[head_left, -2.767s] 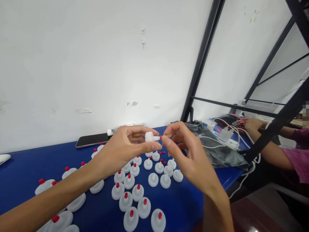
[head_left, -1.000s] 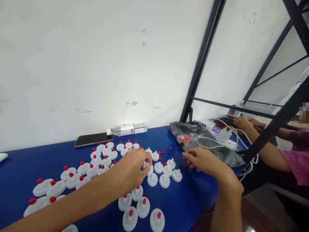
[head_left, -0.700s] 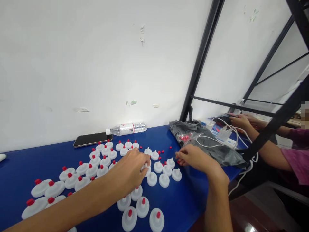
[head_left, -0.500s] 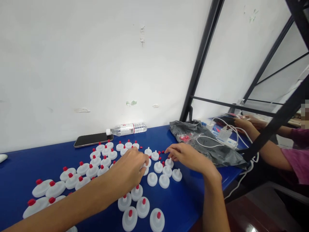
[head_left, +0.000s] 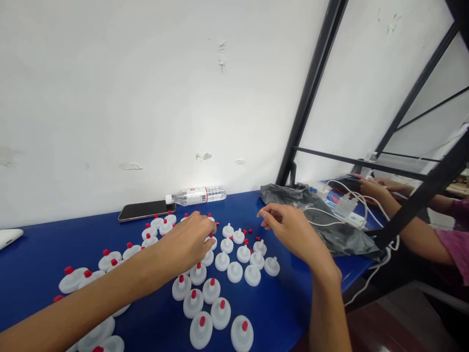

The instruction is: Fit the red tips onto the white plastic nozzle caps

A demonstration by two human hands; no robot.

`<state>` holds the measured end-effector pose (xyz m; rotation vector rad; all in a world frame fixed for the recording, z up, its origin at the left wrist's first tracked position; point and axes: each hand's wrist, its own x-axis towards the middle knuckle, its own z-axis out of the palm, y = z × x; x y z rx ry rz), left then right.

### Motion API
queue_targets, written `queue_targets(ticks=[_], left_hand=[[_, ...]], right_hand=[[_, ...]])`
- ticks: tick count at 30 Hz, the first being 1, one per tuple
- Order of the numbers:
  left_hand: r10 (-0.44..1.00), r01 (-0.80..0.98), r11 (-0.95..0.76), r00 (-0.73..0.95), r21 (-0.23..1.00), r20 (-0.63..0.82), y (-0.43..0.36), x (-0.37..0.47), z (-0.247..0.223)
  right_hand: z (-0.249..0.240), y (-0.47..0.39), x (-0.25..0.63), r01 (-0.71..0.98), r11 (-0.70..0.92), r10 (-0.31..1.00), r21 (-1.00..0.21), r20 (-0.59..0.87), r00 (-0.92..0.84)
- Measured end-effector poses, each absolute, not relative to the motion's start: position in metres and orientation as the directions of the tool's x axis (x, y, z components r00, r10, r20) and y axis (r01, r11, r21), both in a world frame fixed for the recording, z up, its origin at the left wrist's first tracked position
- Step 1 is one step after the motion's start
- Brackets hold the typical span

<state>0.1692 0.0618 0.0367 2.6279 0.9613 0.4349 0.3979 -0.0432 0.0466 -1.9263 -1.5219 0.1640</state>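
Observation:
My left hand (head_left: 192, 239) is bent over the white round lids with nozzles, its fingers curled down by a red-tipped lid (head_left: 211, 243). The fingertips are mostly hidden, so I cannot make out what they hold. To the right, my right hand (head_left: 289, 227) hovers with thumb and forefinger brought together; anything between them is too small to see. Below it lie loose small red caps (head_left: 246, 240) and several lids with bare white nozzles (head_left: 252, 275). Many lids wearing red caps (head_left: 201, 330) stand upright at the left and front of the blue table (head_left: 271, 313).
A phone (head_left: 141, 210) and a clear plastic bottle (head_left: 198, 195) lie along the wall. A grey plastic bag (head_left: 330, 239), white cables and a power strip (head_left: 353, 218) sit at right, by a black metal frame (head_left: 311, 93). Another person's arm (head_left: 414, 222) is beyond it.
My left hand has moved left, uncovering several lids in the middle. My right hand has lifted slightly and drawn away from the bare-nozzle lids. The view has shifted a little.

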Motion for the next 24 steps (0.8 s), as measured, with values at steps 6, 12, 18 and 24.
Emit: queue_targets(ticks=[6, 12, 18, 24], left_hand=[[0.657, 0.574, -0.731, 0.739, 0.368, 0.152, 0.07, 0.172, 0.026], [0.643, 0.531, -0.745, 0.733, 0.405, 0.222, 0.068, 0.167, 0.056], [0.635, 0.403, -0.748, 0.665, 0.527, 0.393, 0.044, 0.162, 0.095], [0.643, 0.071, -0.223, 0.76, 0.972, 0.092, 0.042, 0.159, 0.097]], right_hand=[[0.051, -0.043, 0.375, 0.833, 0.013, 0.919, -0.554, 0.335, 0.208], [0.047, -0.043, 0.356, 0.801, 0.165, 0.94, -0.576, 0.337, 0.048], [0.055, -0.045, 0.34, 0.745, 0.336, 0.861, -0.576, 0.508, 0.005], [0.061, -0.05, 0.339, 0.561, 0.455, 0.755, -0.691, 0.634, 0.169]])
